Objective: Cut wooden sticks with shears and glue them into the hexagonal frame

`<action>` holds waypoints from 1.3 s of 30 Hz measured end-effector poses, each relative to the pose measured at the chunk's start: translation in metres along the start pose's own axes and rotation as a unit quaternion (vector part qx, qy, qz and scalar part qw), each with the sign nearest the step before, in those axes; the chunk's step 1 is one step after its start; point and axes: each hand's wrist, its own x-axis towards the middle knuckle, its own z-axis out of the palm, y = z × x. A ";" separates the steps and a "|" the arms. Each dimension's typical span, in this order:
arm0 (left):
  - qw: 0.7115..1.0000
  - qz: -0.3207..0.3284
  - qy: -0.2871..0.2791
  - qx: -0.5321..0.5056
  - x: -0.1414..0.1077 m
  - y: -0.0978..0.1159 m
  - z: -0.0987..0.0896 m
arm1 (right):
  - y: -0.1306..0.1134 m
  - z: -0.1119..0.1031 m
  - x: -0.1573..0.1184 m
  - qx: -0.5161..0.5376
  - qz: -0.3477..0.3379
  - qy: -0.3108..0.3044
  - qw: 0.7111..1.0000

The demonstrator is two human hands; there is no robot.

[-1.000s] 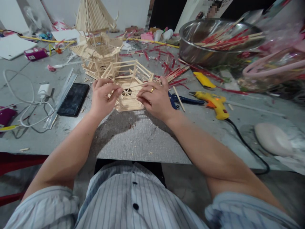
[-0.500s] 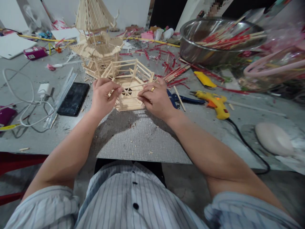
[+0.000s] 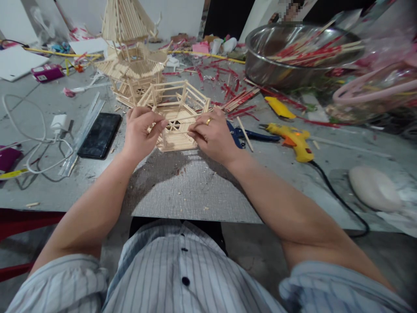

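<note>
A thin wooden stick spans the gap between my two hands, above the near side of a six-sided stick frame. My left hand pinches the stick's left end between thumb and fingers. The right part of it is in my right hand, which has a ring on one finger and is closed as well. The frame has a slatted floor and low railings, and rests on the grey table. Behind it on the left stands a tiered stick pavilion with a pointed roof.
Blue pliers, a loose stick and a yellow glue gun with a black cord lie right. A phone and white cable lie left. A metal basin of sticks stands behind, beside red scraps.
</note>
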 end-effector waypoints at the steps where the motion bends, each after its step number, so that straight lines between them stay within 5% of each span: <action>1: 1.000 0.001 -0.002 -0.002 0.000 0.000 0.000 | 0.000 -0.001 0.000 -0.002 0.001 -0.005 1.000; 15: 0.999 0.044 0.014 0.008 0.001 0.003 -0.001 | 0.004 -0.001 -0.003 0.006 0.031 -0.007 0.999; 23: 0.997 0.072 0.030 -0.001 0.001 0.020 -0.007 | -0.001 -0.035 -0.007 0.145 -0.005 0.126 0.981; 29: 0.995 0.093 -0.022 -0.014 -0.005 0.040 -0.005 | -0.014 -0.053 -0.004 0.222 0.058 0.066 0.971; 33: 0.990 0.081 -0.116 0.014 -0.007 0.066 -0.005 | -0.020 -0.060 -0.007 0.269 0.046 -0.005 0.962; 36: 0.980 -0.002 -0.199 0.019 -0.006 0.086 -0.006 | -0.017 -0.067 -0.015 0.285 0.069 -0.015 0.956; 39: 0.953 -0.111 -0.272 -0.082 -0.004 0.099 -0.007 | 0.002 -0.077 -0.024 0.268 0.153 0.043 0.950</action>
